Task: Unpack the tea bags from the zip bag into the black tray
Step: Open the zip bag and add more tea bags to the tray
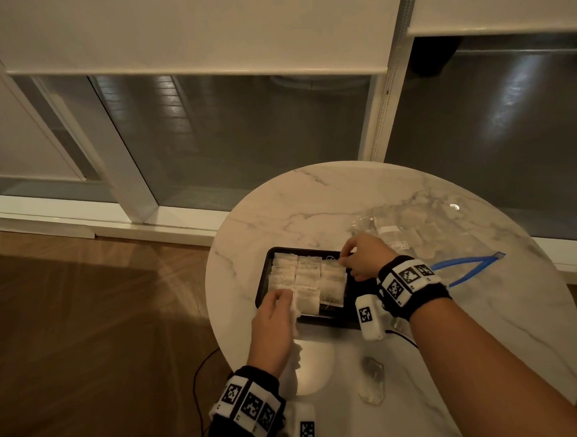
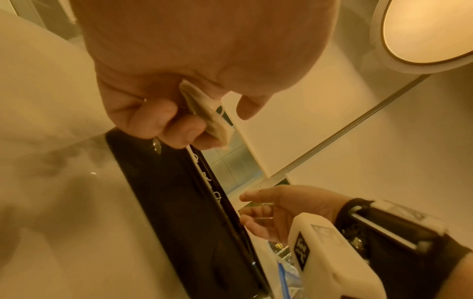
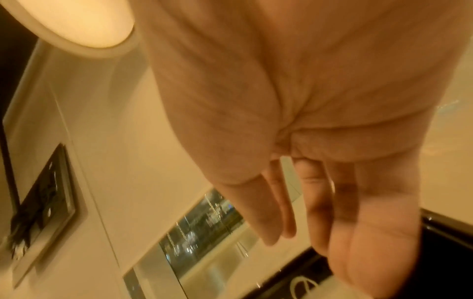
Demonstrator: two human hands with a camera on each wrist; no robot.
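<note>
From the head view, the left hand (image 1: 273, 312) pinched a tea bag (image 1: 308, 301) at the black tray (image 1: 261, 286)'s near edge, placing it. The right hand (image 1: 364, 259) fingered the far row; its grasp was unclear. The zip bag (image 1: 412, 237) lay beyond on the marble table (image 1: 312, 198).

At the left wrist, curled fingers (image 2: 184, 131) held the tea bag (image 2: 204, 113), its long axis pointing toward the tray (image 2: 179, 202); next, seemingly, release it flat.

At the right wrist, the fingers (image 3: 281, 202) were nearly straight, holding nothing visible.

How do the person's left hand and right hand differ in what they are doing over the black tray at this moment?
The left hand has curled fingers pinching a pale paper tea bag; the right hand shows straight fingers and, in its wrist view, nothing held. The left hand is at the near left corner of the black rectangular tray, while the right hand reaches its far right corner beside the clear zip bag. Both wear black wristbands with markers.
</note>
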